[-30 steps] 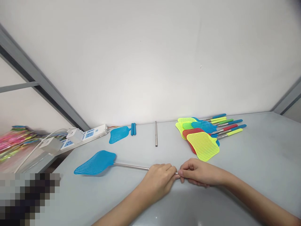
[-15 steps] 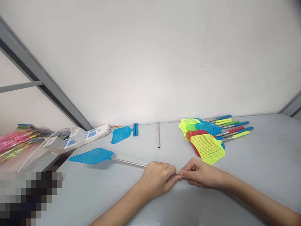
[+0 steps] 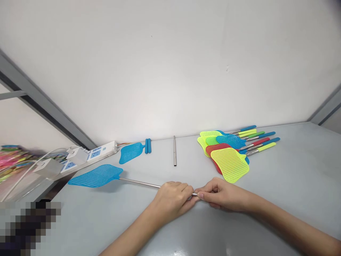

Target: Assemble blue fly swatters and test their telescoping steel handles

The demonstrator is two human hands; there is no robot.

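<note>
A fly swatter with a blue perforated head (image 3: 97,176) and a thin metal rod (image 3: 140,183) stretches across the grey table in front of me. My left hand (image 3: 174,199) is closed around the rod, knuckles up. Close beside it, my right hand (image 3: 220,195) pinches the rod's right end between thumb and fingers. A short bit of metal shows between the two hands; the rest of that end is hidden by my fingers. Behind them lies a separate metal tube (image 3: 175,151), pointing toward the wall.
Several finished-looking fly swatters (image 3: 230,165) in yellow, red, green and blue lie piled at right. A loose blue swatter head (image 3: 131,153) and two blue handle grips (image 3: 148,146) lie near the wall. A power strip (image 3: 102,151) with plugged-in adapters sits at left.
Both hands keep their hold on the swatter rod, close together. The whole scene has shifted slightly left in view; the things on the table lie as before.
</note>
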